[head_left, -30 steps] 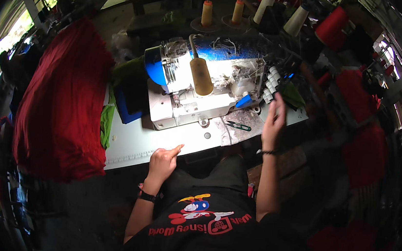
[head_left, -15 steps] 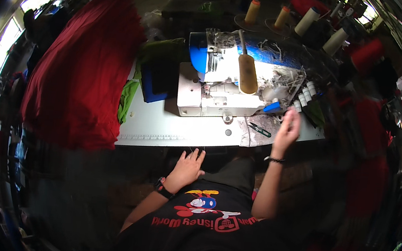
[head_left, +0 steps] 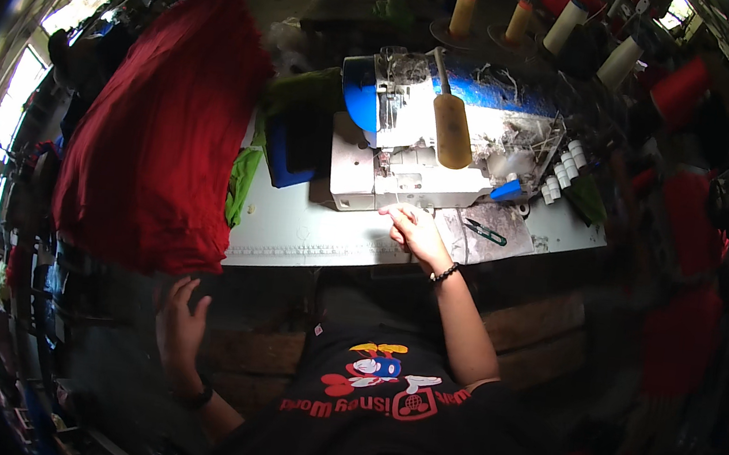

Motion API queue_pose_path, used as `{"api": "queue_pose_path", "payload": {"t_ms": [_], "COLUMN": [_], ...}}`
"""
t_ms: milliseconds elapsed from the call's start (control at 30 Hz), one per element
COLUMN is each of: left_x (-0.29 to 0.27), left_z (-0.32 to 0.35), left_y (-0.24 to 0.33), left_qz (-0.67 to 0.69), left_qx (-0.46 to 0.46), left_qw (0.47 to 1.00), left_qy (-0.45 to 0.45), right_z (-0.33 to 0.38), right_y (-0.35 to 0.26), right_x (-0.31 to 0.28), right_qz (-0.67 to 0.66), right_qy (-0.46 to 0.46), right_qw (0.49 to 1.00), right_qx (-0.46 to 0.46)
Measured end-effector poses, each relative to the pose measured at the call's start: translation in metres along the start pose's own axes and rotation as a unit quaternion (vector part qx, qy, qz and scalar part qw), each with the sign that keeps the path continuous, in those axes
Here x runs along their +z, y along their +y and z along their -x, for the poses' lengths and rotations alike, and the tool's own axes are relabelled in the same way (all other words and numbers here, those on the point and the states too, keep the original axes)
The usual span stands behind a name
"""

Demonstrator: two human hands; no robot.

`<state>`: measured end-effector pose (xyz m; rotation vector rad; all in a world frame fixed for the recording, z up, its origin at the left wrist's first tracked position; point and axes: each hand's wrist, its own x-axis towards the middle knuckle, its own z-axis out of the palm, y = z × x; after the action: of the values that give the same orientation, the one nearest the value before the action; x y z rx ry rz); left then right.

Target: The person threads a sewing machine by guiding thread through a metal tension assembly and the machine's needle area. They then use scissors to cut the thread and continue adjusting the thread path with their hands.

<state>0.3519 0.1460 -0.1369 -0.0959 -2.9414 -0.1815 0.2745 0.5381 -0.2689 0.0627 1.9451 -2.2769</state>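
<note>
My right hand (head_left: pixel 417 233) is over the white tabletop (head_left: pixel 312 222), at the front of the white sewing machine (head_left: pixel 355 169). Its index finger stretches left along the machine's lower front edge, and the other fingers are partly bent; nothing shows in it. Whether the fingertip touches the machine I cannot tell. Lower left, my left hand (head_left: pixel 182 319) hangs in shadow off the table, fingers apart and holding nothing visible. Just above it is the lower edge of a big red cloth heap (head_left: pixel 156 135). Dark-handled thread snips (head_left: pixel 486 231) lie right of my right hand.
Under the snips is a worn grey patch (head_left: pixel 515 230). A yellowish lamp-like piece (head_left: pixel 453 132) overhangs the machine. Thread cones (head_left: pixel 462 14) stand behind, white spools (head_left: pixel 566 170) at the right. Green cloth (head_left: pixel 243 184) and dark blue cloth (head_left: pixel 288 153) lie left of the machine.
My right hand has moved left from the machine's right side to its front edge. My left hand has left the table's front edge and swung left, below the red cloth.
</note>
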Motion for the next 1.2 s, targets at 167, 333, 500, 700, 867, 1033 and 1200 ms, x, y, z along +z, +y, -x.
{"api": "queue_pose_path", "payload": {"t_ms": [167,333,500,700,867,1033,1200], "left_x": [0.01,0.138,0.173,0.172,0.186,0.217,0.21], "left_z": [-0.068,-0.161,-0.179,-0.132,-0.091,-0.073,-0.091], "left_y": [0.06,0.161,0.198,0.19,0.183,0.18,0.196], "left_qz": [0.218,0.29,0.322,0.43,0.606,0.68,0.648], "left_qx": [0.081,0.201,0.167,0.134,0.012,-0.012,0.019], "left_qw": [0.962,0.928,0.926,0.893,0.778,0.72,0.76], "left_qy": [0.146,0.12,0.108,0.016,-0.165,-0.134,-0.056], "right_z": [0.042,0.075,0.06,-0.006,-0.044,-0.041,-0.015], "right_y": [0.023,0.003,-0.012,-0.039,-0.026,-0.014,0.003], "right_x": [-0.036,-0.038,-0.031,0.013,0.019,0.012,0.01], "right_qz": [0.51,0.534,0.421,0.4,0.529,0.373,0.229], "right_qy": [0.123,0.244,0.228,0.25,0.284,0.261,0.179], "right_qw": [0.852,0.809,0.871,0.865,0.769,0.872,0.946], "right_qx": [-0.014,0.018,-0.111,-0.169,-0.22,-0.18,-0.139]}}
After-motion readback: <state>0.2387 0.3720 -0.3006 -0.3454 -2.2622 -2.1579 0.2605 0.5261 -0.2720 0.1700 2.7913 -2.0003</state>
